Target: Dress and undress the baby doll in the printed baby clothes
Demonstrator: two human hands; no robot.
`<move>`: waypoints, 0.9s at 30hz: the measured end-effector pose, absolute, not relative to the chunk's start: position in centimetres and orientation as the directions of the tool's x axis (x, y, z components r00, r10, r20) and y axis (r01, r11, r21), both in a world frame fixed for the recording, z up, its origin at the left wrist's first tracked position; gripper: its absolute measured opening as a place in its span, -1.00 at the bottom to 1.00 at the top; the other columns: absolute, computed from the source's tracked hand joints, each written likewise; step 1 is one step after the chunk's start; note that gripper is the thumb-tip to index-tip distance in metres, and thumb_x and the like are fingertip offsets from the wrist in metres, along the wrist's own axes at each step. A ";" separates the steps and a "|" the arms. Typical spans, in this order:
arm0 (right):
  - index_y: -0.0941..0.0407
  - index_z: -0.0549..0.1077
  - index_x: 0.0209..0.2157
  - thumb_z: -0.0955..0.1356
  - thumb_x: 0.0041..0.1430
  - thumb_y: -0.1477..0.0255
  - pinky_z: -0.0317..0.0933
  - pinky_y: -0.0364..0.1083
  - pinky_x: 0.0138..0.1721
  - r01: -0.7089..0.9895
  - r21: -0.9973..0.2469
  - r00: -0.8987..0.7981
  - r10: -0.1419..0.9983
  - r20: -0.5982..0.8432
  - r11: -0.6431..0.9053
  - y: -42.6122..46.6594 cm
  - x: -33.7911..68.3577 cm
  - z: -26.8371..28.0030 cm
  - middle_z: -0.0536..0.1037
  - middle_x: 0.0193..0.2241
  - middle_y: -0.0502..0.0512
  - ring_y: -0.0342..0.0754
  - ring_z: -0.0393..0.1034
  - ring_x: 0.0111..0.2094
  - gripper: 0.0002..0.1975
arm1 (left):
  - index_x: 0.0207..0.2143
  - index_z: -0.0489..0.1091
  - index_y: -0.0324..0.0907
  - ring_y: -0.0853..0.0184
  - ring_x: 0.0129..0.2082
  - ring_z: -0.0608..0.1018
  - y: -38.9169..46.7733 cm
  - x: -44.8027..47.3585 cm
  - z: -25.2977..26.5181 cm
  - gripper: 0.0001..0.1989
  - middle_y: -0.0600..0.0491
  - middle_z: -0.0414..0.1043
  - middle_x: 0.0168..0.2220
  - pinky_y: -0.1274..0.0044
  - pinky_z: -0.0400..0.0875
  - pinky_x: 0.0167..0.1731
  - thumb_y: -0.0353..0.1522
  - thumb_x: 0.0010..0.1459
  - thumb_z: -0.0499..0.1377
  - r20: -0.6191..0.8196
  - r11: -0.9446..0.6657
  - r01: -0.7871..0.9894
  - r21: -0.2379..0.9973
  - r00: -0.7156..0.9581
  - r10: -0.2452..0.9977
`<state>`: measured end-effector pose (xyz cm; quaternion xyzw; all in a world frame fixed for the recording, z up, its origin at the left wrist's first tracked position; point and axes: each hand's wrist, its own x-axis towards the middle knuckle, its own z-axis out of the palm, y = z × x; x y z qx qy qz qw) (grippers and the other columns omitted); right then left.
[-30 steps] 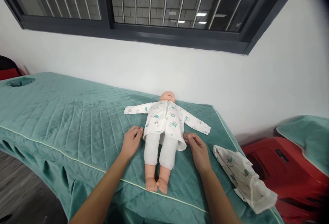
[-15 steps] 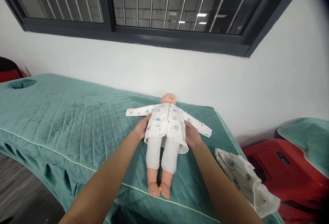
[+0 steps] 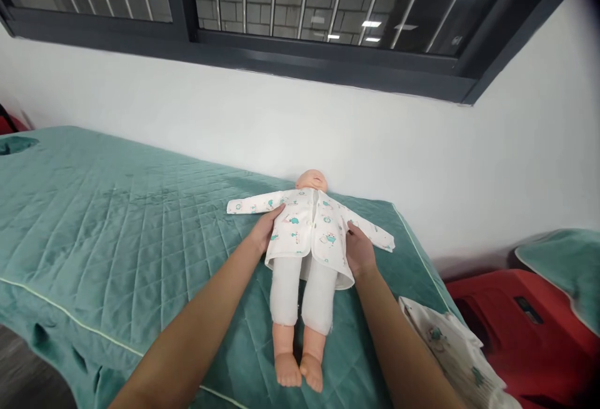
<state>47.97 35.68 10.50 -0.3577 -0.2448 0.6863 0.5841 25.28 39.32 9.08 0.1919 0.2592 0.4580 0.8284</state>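
A baby doll (image 3: 312,180) lies on its back on the green quilted bed cover (image 3: 140,209), head toward the wall and feet toward me. It wears a white jacket (image 3: 293,227) printed with small green figures, its sleeves spread out to both sides. White padded legs end in bare plastic feet. My left hand (image 3: 266,229) grips the doll's side below the left-hand sleeve, thumb on the jacket. On the opposite side, my right hand (image 3: 360,249) holds the doll's waist through the jacket. The fingers of both hands are partly hidden beside the body.
Folded printed white clothing (image 3: 454,346) lies at the bed's right edge, partly behind my right forearm. Beyond it stands a red plastic stool (image 3: 525,309) with green cloth (image 3: 562,265) behind. A white wall (image 3: 234,121) and a dark-framed window (image 3: 281,62) border the far side.
My view has tilted down and come slightly closer, so the doll looks larger. Both hands keep their places at the doll's sides.
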 end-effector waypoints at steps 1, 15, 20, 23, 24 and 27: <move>0.15 0.47 -0.06 0.24 0.19 0.37 0.36 0.13 0.05 -0.615 -0.768 -0.050 0.981 -0.188 -0.179 35.7 48.1 10.1 0.61 -0.22 0.14 0.12 0.50 -0.06 -0.67 | 0.02 0.41 -0.33 0.14 -0.15 0.62 39.4 25.2 8.9 -0.59 -0.17 0.59 -0.16 0.31 0.49 -0.02 -0.25 0.20 0.18 -0.246 0.497 -0.666 0.556 0.439 0.864; 0.11 0.48 -0.25 0.33 0.07 0.35 0.38 0.16 0.02 -0.575 -0.815 0.139 0.973 -0.184 -0.071 36.3 47.9 9.3 0.59 -0.34 0.13 0.18 0.48 -0.08 -0.80 | -0.02 0.45 -0.29 0.03 -0.04 0.57 40.5 25.1 8.8 -0.58 -0.16 0.57 -0.12 0.22 0.46 0.03 -0.20 0.17 0.19 -0.208 0.483 -0.621 0.618 0.464 0.861; 0.09 0.41 -0.39 0.33 0.06 0.44 0.41 0.09 0.01 -0.662 -0.749 0.206 0.951 -0.230 -0.038 36.6 49.5 8.9 0.53 -0.45 0.05 0.06 0.50 -0.25 -0.97 | -0.04 0.42 -0.31 0.05 -0.01 0.55 41.1 24.1 8.8 -0.58 -0.22 0.54 -0.09 0.24 0.48 0.03 -0.16 0.24 0.10 -0.248 0.363 -0.743 0.563 0.267 0.931; 0.10 0.38 -0.34 0.31 0.07 0.50 0.44 0.05 -0.02 -0.710 -0.704 0.252 0.934 -0.255 0.000 36.6 50.8 8.7 0.53 -0.38 0.04 -0.02 0.49 -0.27 -0.93 | -0.04 0.39 -0.27 0.15 0.01 0.54 42.2 23.0 8.0 -0.59 -0.20 0.51 -0.05 0.31 0.49 0.02 -0.14 0.29 0.03 -0.281 0.194 -0.837 0.512 0.050 0.958; 0.10 0.37 -0.33 0.30 0.06 0.52 0.46 0.04 -0.04 -0.722 -0.691 0.273 0.924 -0.268 0.013 36.6 51.2 8.7 0.53 -0.35 0.05 -0.03 0.49 -0.26 -0.91 | -0.04 0.38 -0.25 0.18 0.01 0.54 42.6 22.5 7.7 -0.60 -0.19 0.51 -0.03 0.33 0.49 0.02 -0.13 0.31 0.01 -0.277 0.131 -0.856 0.500 -0.015 0.961; 0.10 0.34 -0.29 0.28 0.05 0.54 0.49 0.03 -0.11 -0.738 -0.671 0.361 0.883 -0.301 0.073 36.3 52.1 9.1 0.52 -0.24 0.08 -0.03 0.49 -0.19 -0.86 | -0.10 0.38 -0.20 0.26 -0.01 0.55 43.4 21.1 7.0 -0.66 -0.13 0.49 -0.02 0.33 0.50 0.02 -0.16 0.35 -0.03 -0.276 -0.027 -0.868 0.496 -0.188 0.943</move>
